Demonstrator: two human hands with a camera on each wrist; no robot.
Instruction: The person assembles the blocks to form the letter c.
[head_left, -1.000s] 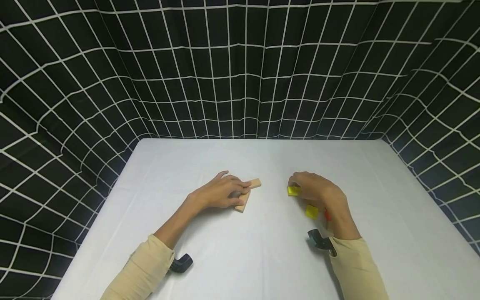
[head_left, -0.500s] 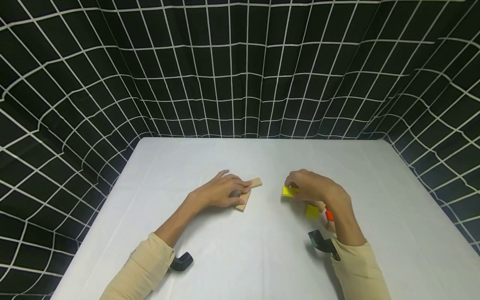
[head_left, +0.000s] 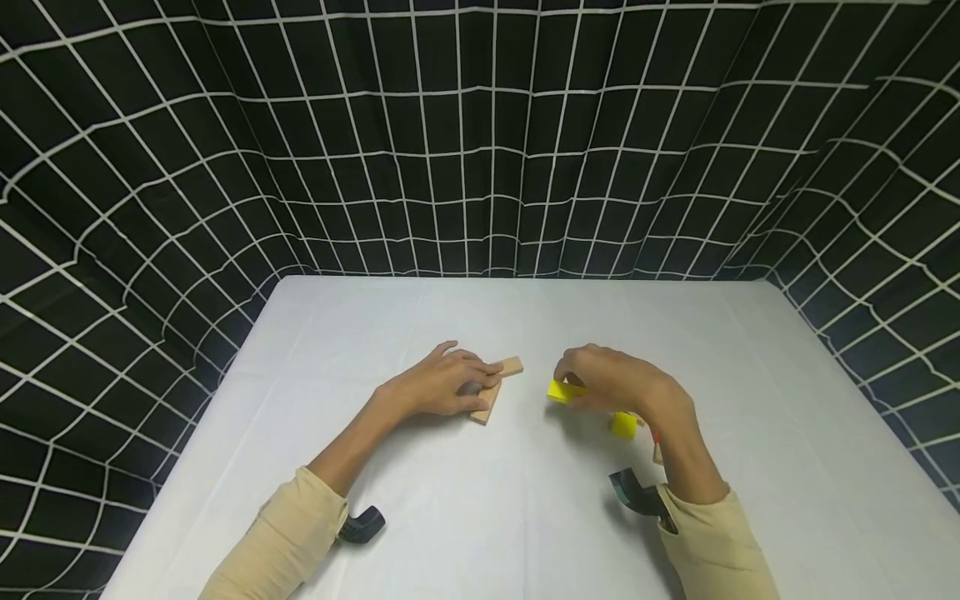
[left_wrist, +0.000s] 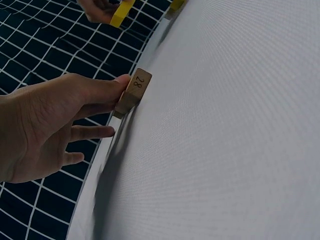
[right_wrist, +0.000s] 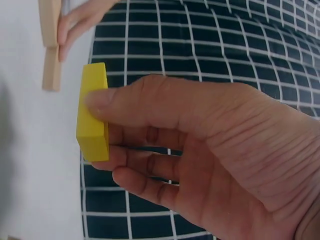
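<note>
Right hand [head_left: 618, 379] pinches a yellow block [head_left: 564, 391]: thumb on one long face, fingers behind it. We read the block as off the white table [head_left: 525, 517], shadow below it, right of the wooden pair and apart from it. Left hand [head_left: 442, 385] isn't gripping: fingers mostly extended, thumb touching the near wooden block [head_left: 491, 398], fingertips on the far wooden block [head_left: 512, 367].

Closest to us: beige sleeves [head_left: 273, 542] on both forearms, dark curved wrist mounts [head_left: 363, 526] at the cuffs. Next out, a red block [head_left: 655, 436] and a wooden piece [head_left: 657, 455] by the right wrist, mostly hidden, so we can't give full shapes. Just left of those, a loose yellow block [head_left: 623, 425] lies on the table, on our side of the right hand.

Further out, we have the wooden pair lying flat, ends meeting at an angle: near one points back toward us, far one angles off right. Left wrist view shows us a "28" marking [left_wrist: 139, 81] on a wooden block's end; we can't tell which of the two. Past the table's far edge, black curtain [head_left: 375, 167] with white grid lines, back and both sides.
</note>
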